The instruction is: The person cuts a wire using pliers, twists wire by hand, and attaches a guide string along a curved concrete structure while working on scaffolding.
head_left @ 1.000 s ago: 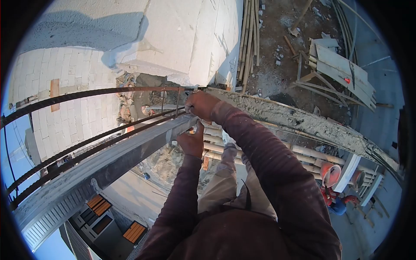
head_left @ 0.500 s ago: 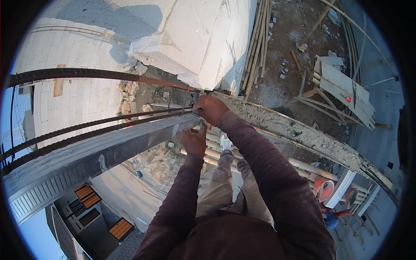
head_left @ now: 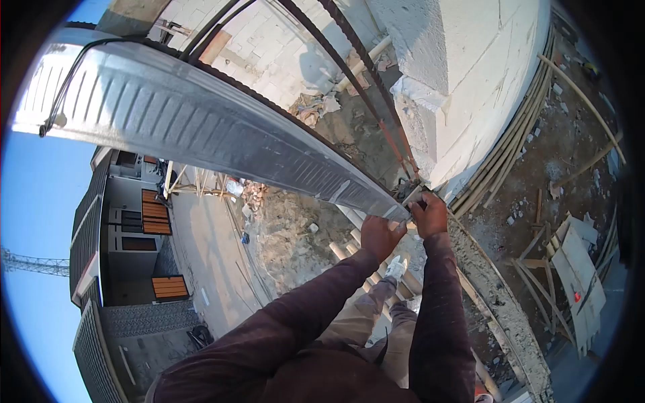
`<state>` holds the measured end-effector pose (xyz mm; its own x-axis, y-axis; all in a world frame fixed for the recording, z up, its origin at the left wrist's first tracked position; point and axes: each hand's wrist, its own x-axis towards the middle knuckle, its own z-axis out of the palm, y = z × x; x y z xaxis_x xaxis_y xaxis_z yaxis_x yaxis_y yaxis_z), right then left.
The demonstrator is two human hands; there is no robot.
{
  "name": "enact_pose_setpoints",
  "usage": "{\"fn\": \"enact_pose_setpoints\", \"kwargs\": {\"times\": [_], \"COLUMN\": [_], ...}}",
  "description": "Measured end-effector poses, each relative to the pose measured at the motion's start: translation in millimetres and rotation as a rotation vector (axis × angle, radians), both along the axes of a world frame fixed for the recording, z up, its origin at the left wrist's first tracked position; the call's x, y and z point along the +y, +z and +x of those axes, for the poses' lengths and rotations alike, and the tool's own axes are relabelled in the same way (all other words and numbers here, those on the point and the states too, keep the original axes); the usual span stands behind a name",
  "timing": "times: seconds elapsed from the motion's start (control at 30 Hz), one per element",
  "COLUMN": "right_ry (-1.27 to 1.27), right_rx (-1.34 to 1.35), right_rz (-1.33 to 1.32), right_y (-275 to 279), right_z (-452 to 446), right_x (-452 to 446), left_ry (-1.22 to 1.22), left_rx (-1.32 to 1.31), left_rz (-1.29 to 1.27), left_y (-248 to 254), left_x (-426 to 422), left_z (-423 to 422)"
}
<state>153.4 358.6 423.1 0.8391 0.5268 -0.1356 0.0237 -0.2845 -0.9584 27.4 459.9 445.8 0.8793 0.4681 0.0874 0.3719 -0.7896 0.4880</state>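
Rough ground lies below; the view has swung left, showing more of the metal beam. Both hands remain at its end by the mortar-topped wall, so work appears to stay there. Left hand and right hand curl there; whether either grip clamps, I cannot tell. Rebar crowds the beam's upper edge; its lower edge faces open air.

My left hand and right hand partly cover the near end of the metal beam, so I cannot tell what my hidden fingertips pinch. The top edge cuts off the steel bars; the bottom edge crops my torso. A red item is too small to make out.
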Motion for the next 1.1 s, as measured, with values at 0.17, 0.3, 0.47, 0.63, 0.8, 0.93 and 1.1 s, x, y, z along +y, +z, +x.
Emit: {"fn": "enact_pose_setpoints", "kwargs": {"times": [0.17, 0.3, 0.47, 0.63, 0.8, 0.93, 1.1], "right_ry": [0.26, 0.384, -0.397, -0.44, -0.3, -0.189, -0.113], "right_rx": [-0.011, 0.061, 0.074, 0.317, 1.26, 1.422, 1.046], "right_rz": [0.176, 0.133, 0.25, 0.217, 1.025, 1.218, 0.88], "right_y": [-25, -11, 21, -46, -26, -34, -53], "right_z": [19, 25, -52, -160, -150, -135, -129], "right_x": [11, 1, -16, 4, 20, 24, 26], "left_ry": [0.005, 0.037, 0.061, -0.136, -0.012, 0.06, 0.063], "left_rx": [-0.047, 0.046, -0.066, -0.02, -0.043, 0.097, 0.126], "left_rz": [0.067, 0.03, 0.128, 0.226, 0.27, 0.316, 0.346], "left_y": [-9, 12, -20, -2, 2, 1, 2], "left_x": [0, -4, -1, -1, -5, -4, -3], "left_z": [-2, 1, -1, -2, 4, 6, 5]}}
